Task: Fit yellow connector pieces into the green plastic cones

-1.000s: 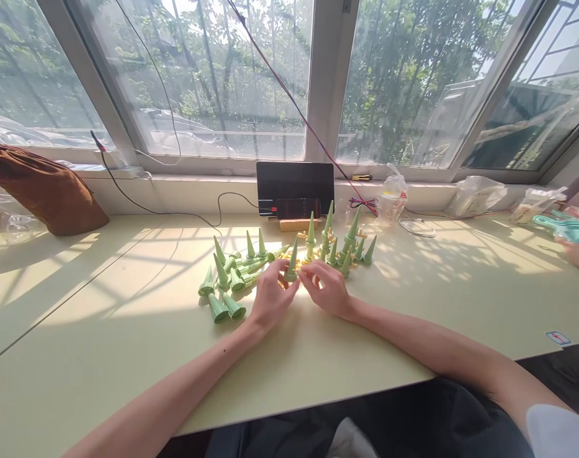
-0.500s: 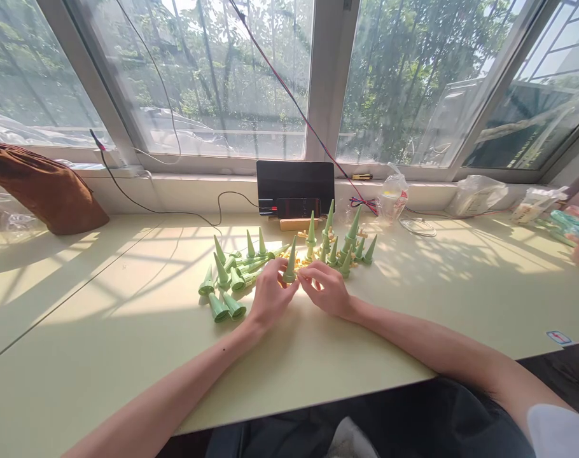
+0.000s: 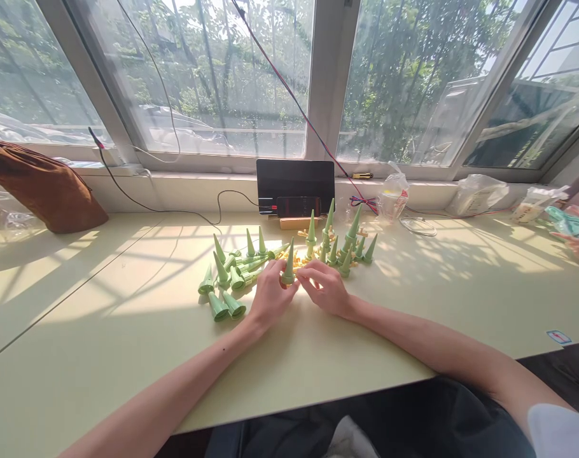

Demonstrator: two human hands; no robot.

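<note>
My left hand (image 3: 273,294) is closed around the base of a green plastic cone-shaped spike (image 3: 290,264), which points upward. Close beside it, my right hand (image 3: 327,289) has its fingertips pinched near the cone's base; whatever is between them is too small to make out. To the left lie several loose green cones (image 3: 217,308), some on their sides with open ends showing. Behind my right hand stand several upright green cones (image 3: 351,232), some with yellow pieces attached. Small yellow parts (image 3: 299,259) lie behind my hands, partly hidden by them.
A black tablet (image 3: 294,175) and a phone (image 3: 298,207) lean on a stand at the back. A brown bag (image 3: 46,187) lies far left. A plastic cup in a bag (image 3: 393,196) stands back right. Another person's hand (image 3: 578,247) shows at the right edge.
The cone in my left hand has shifted very slightly left. My hands otherwise keep their place. The other person's hand at the right edge has moved further into view.
</note>
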